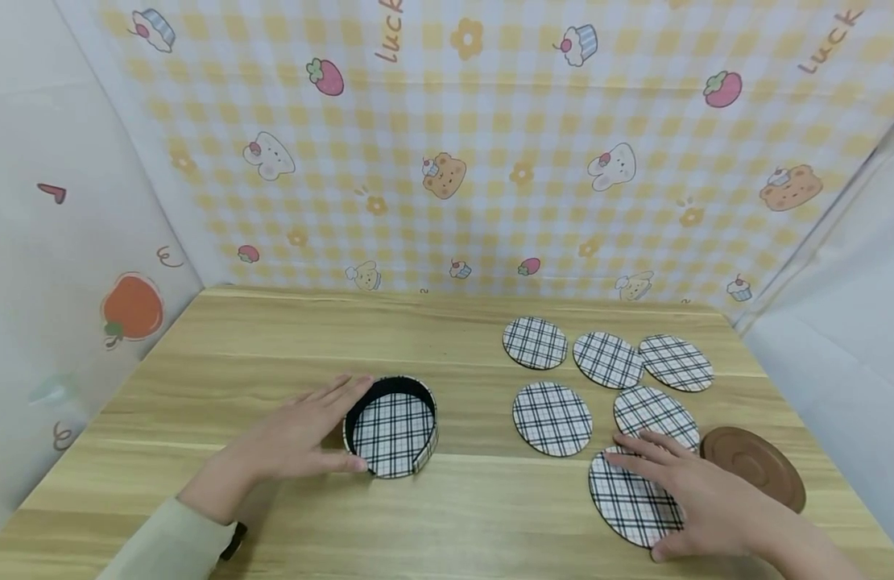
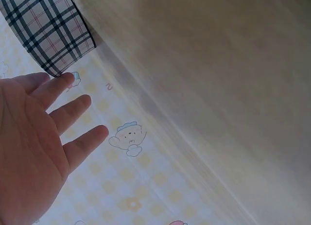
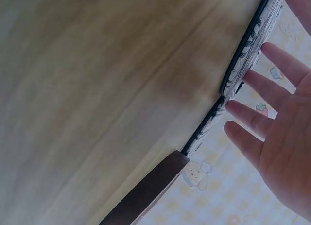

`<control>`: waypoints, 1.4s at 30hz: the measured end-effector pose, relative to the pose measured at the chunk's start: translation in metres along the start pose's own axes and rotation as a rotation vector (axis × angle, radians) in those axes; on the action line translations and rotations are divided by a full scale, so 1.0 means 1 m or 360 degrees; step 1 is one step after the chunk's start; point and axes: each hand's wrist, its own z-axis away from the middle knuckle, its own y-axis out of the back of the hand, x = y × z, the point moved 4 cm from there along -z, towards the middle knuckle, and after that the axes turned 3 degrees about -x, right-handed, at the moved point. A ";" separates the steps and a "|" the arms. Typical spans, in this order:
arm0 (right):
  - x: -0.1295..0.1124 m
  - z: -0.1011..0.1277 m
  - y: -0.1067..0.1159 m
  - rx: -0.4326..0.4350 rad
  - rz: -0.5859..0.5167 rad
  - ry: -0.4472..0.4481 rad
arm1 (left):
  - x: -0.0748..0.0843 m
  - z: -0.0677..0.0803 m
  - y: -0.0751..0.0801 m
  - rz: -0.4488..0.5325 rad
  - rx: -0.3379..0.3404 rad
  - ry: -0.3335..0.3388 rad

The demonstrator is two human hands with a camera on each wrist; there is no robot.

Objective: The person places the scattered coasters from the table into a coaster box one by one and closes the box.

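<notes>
A round plaid coaster holder [image 1: 427, 451] with a black inner wall stands left of the middle of the table, a plaid disc face showing inside it. My left hand [image 1: 295, 439] rests at its left side, fingertips along the rim and the thumb at the near edge. From the left wrist, the holder's plaid outer wall [image 2: 51, 30] shows above the spread fingers. On the right, my right hand [image 1: 715, 499] reaches over a plaid round coaster [image 1: 628, 499], thumb by its near edge and fingertips at its far edge. Its fingers look straight and spread in the right wrist view.
Several more plaid coasters, such as one at the back [image 1: 535, 343] and one nearer [image 1: 552, 419], lie flat on the wooden table [image 1: 273, 346]. A brown round disc [image 1: 759, 459] lies right of them, beside the right hand. A yellow checked cloth [image 1: 490, 121] hangs behind.
</notes>
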 end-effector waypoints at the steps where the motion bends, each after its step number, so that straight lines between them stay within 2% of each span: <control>1: -0.001 0.000 0.000 0.0007 0.0008 0.0004 | 0.000 0.000 0.000 0.0007 -0.0001 0.0002; 12: -0.008 -0.002 0.004 0.0052 0.0074 0.0005 | -0.004 -0.006 0.001 0.0157 -0.0048 0.0015; 20: -0.011 -0.004 0.007 0.0021 0.0021 -0.0050 | -0.004 -0.009 0.001 0.0244 -0.0085 0.0004; 30: -0.018 -0.009 0.013 0.0118 0.0025 -0.0026 | -0.004 -0.009 0.004 0.0323 -0.0118 0.0071; 39: -0.032 -0.019 0.019 0.0228 0.0050 0.0020 | -0.001 -0.010 0.007 0.0369 -0.0145 0.0082; 42: -0.037 -0.024 0.022 0.0220 0.0033 0.0015 | -0.001 -0.011 0.007 0.0393 -0.0149 0.0077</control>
